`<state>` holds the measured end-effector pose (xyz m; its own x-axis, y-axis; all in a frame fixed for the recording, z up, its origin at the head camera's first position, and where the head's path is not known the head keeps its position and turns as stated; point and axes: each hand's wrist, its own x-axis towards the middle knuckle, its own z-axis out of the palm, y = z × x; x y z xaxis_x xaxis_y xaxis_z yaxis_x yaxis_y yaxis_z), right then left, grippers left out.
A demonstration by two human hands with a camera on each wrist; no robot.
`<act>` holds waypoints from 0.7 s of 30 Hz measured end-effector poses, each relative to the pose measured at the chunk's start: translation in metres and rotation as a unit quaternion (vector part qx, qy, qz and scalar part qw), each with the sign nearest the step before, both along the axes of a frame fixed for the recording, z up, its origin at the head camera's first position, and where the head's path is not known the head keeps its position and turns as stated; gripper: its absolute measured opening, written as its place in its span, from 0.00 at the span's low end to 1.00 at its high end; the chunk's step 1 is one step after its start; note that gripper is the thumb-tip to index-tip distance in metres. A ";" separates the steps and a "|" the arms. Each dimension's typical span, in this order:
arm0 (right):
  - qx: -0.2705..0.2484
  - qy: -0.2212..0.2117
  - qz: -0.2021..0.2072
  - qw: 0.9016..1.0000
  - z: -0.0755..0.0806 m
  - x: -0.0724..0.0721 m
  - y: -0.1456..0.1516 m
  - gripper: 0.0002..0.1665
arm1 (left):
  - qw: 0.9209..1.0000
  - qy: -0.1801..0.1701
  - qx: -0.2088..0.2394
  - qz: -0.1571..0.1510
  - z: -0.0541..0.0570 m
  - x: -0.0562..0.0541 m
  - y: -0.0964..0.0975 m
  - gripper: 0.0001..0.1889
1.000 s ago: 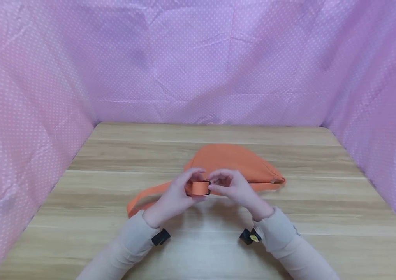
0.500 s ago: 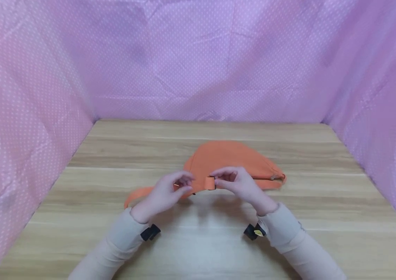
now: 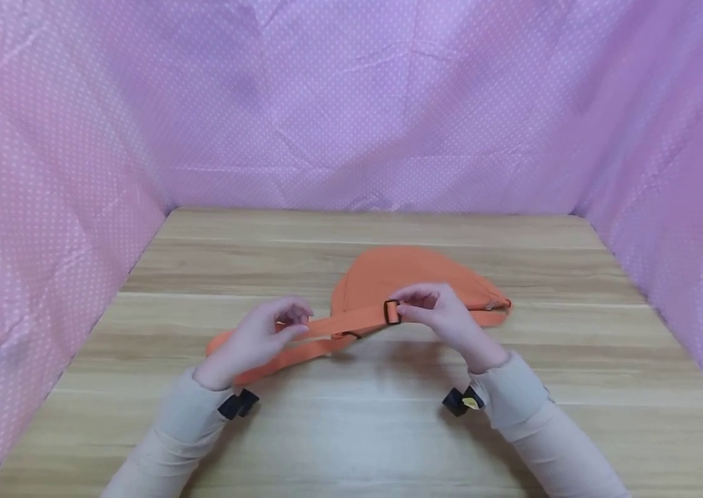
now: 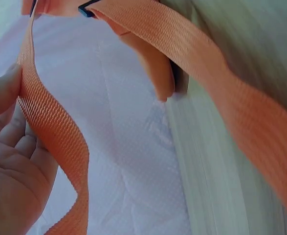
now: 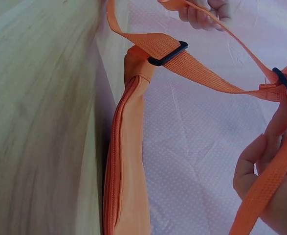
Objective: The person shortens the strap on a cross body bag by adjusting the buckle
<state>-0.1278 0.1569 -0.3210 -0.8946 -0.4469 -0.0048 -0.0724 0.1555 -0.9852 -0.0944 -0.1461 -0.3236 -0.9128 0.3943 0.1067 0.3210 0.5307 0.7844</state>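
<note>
An orange sling bag (image 3: 404,273) lies on the table, its curved side toward the back. My right hand (image 3: 444,318) pinches the strap at a black slider buckle (image 3: 392,312), which is held up in front of the bag. To its left, my left hand (image 3: 258,339) pinches the orange strap (image 4: 50,110) between thumb and fingers. The strap between the two hands is stretched fairly straight. A second length of strap hangs below it and loops at the left. In the right wrist view, a black loop (image 5: 167,54) joins the strap to the bag's end, beside the zipper (image 5: 115,147).
The wooden table (image 3: 351,422) extends around the bag on all sides. Pink dotted cloth (image 3: 351,104) hangs behind it and along both sides. Black wrist cameras are strapped at both cuffs.
My left hand has moved left, away from the right, and strap now spans between them. My right hand has shifted slightly right and up with the slider buckle, which now faces the camera.
</note>
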 end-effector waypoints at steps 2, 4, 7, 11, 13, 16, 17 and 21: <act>-0.007 0.003 -0.006 1.000 0.001 0.000 0.002 0.16 | 1.000 0.006 -0.003 -0.004 0.001 -0.001 -0.003 0.09; -0.011 0.006 -0.012 1.000 0.001 0.000 0.003 0.16 | 1.000 0.007 -0.007 -0.003 0.001 0.000 -0.007 0.09; -0.016 0.005 -0.009 1.000 0.000 0.000 0.005 0.16 | 1.000 0.003 -0.017 0.001 0.001 0.001 -0.010 0.08; -0.011 -0.001 -0.015 1.000 -0.001 0.000 0.004 0.17 | 0.999 0.000 -0.038 -0.009 0.002 -0.002 -0.007 0.07; -0.012 -0.005 -0.020 1.000 -0.002 0.000 0.001 0.17 | 0.999 -0.002 -0.050 -0.017 0.002 -0.003 -0.003 0.07; -0.023 -0.016 -0.017 0.999 -0.003 0.001 -0.006 0.17 | 0.998 0.003 -0.067 -0.021 0.003 -0.003 0.005 0.11; -0.028 -0.018 -0.014 0.999 -0.003 0.002 -0.009 0.17 | 0.997 0.010 -0.070 -0.019 0.003 -0.003 0.009 0.13; -0.050 -0.024 -0.018 0.998 -0.006 0.005 -0.018 0.17 | 0.997 0.055 -0.058 -0.004 0.003 -0.002 0.028 0.18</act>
<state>-0.1233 0.1386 -0.3267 -0.9098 -0.4150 -0.0058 -0.0199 0.0577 -0.9981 -0.0967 -0.1185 -0.3205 -0.8951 0.4167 0.1587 0.4057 0.6134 0.6776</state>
